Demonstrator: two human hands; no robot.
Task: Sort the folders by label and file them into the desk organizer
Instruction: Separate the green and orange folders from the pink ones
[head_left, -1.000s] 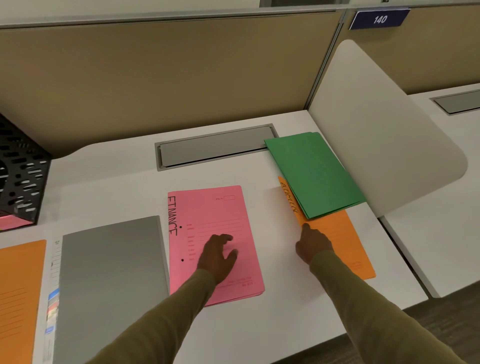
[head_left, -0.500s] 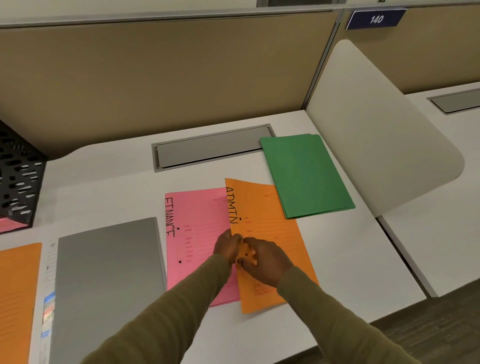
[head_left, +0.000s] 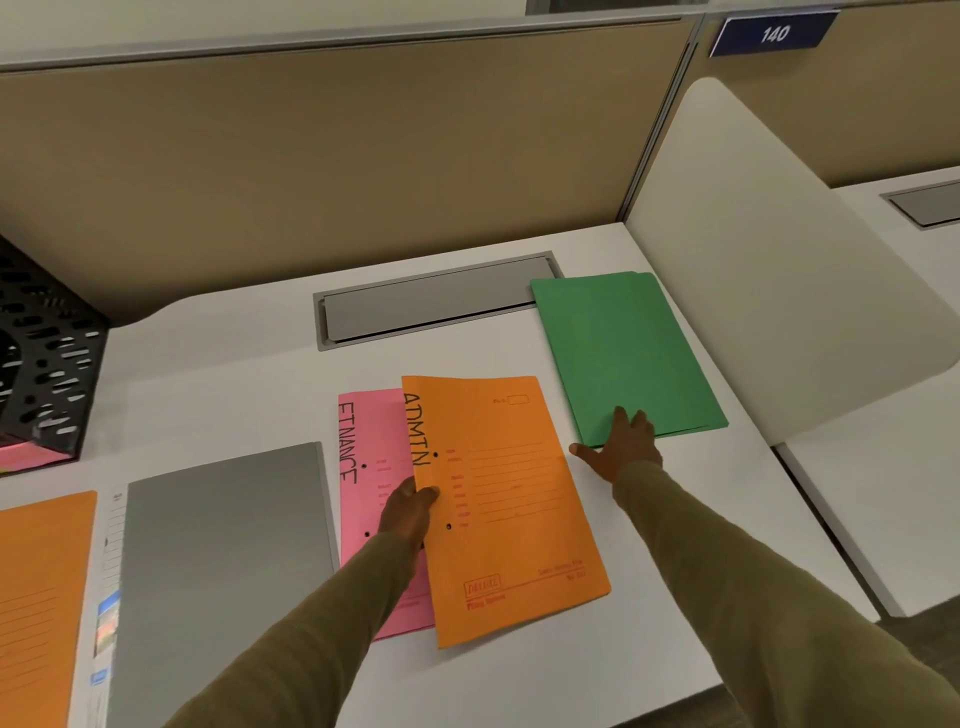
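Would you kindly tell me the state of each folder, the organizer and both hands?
ADMIN folder: closed, overlapping the FINANCE folder.
FINANCE folder: closed, flat, partly covered.
green folder: closed, flat.
grey folder: closed, flat.
desk organizer: upright, something pink inside.
left hand: grips the ADMIN folder's edge.
right hand: fingers spread on the green folder.

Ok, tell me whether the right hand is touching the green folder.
Touching. The head view shows the right hand with straight fingers laid on the near corner of the green folder. The left hand grips the orange folder.
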